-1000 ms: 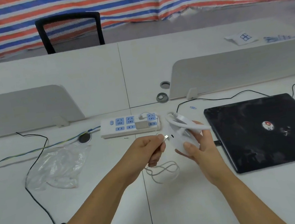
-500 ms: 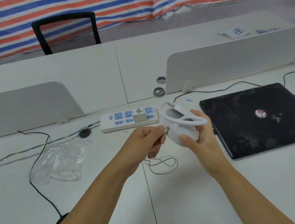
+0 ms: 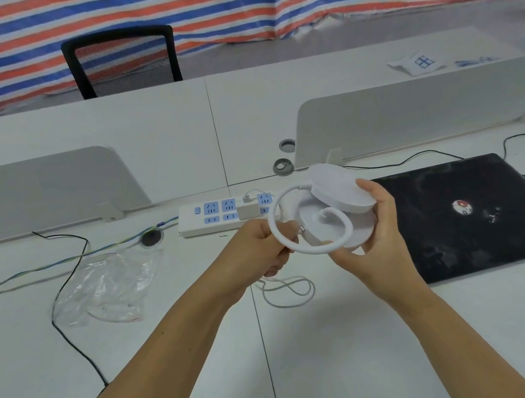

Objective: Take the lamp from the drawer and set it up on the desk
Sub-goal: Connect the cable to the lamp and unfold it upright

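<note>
A small white lamp with a round base, a round head and a coiled flexible neck is held above the white desk. My right hand grips its base from the right and below. My left hand pinches the metal plug of a thin white cable right at the base's left edge. The cable's slack loops on the desk under my hands and runs to a white adapter in the power strip.
A shut black laptop lies right of my hands. A crumpled clear plastic bag and black and coloured wires lie to the left. Low white dividers stand behind, with a black chair beyond.
The lamp has been lifted and tilted, so its head and coiled neck now face me. My left hand has brought the plug up against the base.
</note>
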The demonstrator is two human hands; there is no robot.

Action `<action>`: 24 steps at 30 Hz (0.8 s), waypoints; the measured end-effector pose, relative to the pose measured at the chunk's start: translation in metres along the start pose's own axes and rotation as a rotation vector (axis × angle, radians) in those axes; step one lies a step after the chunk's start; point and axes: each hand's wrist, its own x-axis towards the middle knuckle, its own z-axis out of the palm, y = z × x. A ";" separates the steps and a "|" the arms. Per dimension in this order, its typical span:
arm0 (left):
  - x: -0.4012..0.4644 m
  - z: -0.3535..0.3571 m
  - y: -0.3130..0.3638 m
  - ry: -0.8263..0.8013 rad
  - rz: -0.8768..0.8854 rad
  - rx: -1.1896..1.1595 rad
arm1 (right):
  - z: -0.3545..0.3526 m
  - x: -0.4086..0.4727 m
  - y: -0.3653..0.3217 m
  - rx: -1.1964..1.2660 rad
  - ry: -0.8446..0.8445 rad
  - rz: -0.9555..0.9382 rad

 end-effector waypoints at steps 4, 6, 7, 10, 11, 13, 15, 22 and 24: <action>0.000 0.001 -0.001 -0.004 0.013 0.027 | 0.001 -0.003 0.000 -0.026 0.021 -0.018; 0.000 0.001 -0.002 -0.009 0.033 0.021 | 0.002 -0.003 0.002 -0.046 0.021 -0.026; 0.000 0.001 -0.002 -0.014 0.043 0.021 | 0.002 -0.003 0.001 -0.066 0.017 -0.029; 0.000 0.000 -0.002 -0.019 0.064 0.048 | 0.003 0.000 0.000 -0.130 0.008 -0.047; 0.001 0.000 -0.003 -0.020 0.065 0.053 | 0.004 0.001 0.000 -0.141 0.000 -0.047; 0.003 -0.001 -0.007 -0.032 0.061 0.069 | 0.003 0.005 0.001 -0.168 -0.020 -0.027; 0.007 -0.003 -0.011 -0.049 0.054 0.096 | 0.003 0.009 0.003 -0.190 -0.038 0.009; 0.034 -0.018 -0.032 -0.253 -0.162 0.134 | -0.002 0.005 0.044 -0.138 0.205 0.156; 0.042 -0.026 -0.057 -0.286 -0.278 0.402 | -0.006 -0.004 0.072 -0.133 0.271 0.253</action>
